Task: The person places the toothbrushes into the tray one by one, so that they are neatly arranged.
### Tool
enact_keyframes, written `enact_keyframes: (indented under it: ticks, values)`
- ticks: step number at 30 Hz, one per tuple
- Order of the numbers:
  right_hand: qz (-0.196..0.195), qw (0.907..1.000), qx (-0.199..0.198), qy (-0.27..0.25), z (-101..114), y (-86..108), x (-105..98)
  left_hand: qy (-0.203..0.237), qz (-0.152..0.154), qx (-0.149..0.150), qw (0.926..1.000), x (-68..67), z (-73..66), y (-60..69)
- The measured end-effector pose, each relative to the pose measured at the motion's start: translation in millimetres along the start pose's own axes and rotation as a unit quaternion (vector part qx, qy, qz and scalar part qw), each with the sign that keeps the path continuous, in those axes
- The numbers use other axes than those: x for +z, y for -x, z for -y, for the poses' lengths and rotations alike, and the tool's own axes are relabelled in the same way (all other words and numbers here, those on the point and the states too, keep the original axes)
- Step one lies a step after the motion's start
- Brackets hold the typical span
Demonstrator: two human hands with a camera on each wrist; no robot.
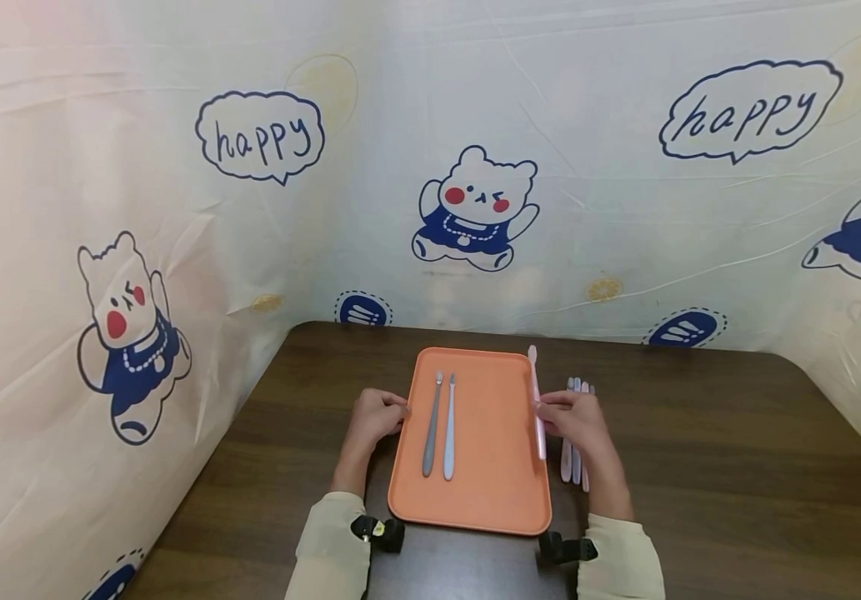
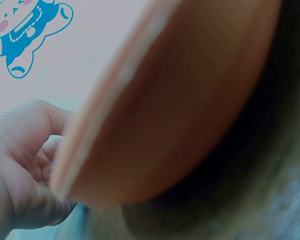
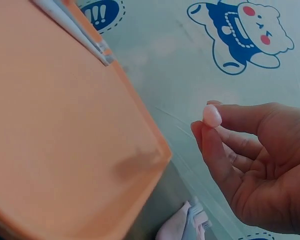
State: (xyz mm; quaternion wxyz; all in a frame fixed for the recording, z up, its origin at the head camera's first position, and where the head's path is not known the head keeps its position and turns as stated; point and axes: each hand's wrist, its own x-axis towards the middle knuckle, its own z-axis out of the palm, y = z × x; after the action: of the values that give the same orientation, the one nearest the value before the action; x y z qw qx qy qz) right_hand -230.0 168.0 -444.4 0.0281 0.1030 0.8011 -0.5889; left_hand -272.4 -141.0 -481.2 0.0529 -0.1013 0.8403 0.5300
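An orange tray (image 1: pixel 490 500) lies on the table, with a dark grey toothbrush (image 1: pixel 431 429) and a light blue toothbrush (image 1: pixel 450 433) side by side on its left half. The left hand (image 1: pixel 376 417) grips the tray's left rim; the left wrist view shows that hand (image 2: pixel 30 160) at the tray's edge (image 2: pixel 105 115). At the right rim, the right hand (image 1: pixel 576 421) pinches a pink toothbrush (image 1: pixel 537 392) between thumb and fingers. In the right wrist view the brush's rounded end (image 3: pixel 212 116) shows in the right hand (image 3: pixel 265 155), apart from the tray (image 3: pixel 65 125).
Several toothbrushes (image 1: pixel 567 458) lie in a bundle on the brown table (image 1: pixel 738 467), right of the tray and partly under the right hand. A patterned cloth (image 1: pixel 475 100) hangs behind the table and at both sides.
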Motion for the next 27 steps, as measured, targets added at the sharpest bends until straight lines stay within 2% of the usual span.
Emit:
enact_keyframes:
  ticks: [3, 14, 27]
  values:
    - [0.006, 1.0000, -0.001, -0.005, 1, -0.9, 2, -0.002, -0.001, -0.001, 1.0000, -0.4, 0.3, -0.1]
    - [0.001, 0.9996, 0.011, 0.025, 3, -0.2, 12, -0.005, 0.003, -0.002, 1.0000, -1.9, 0.7, 0.8]
    - [-0.005, 0.9995, -0.010, 0.030, 6, 2.0, 27, 0.012, 0.006, 0.000, 0.9999, 0.6, 0.6, -1.0]
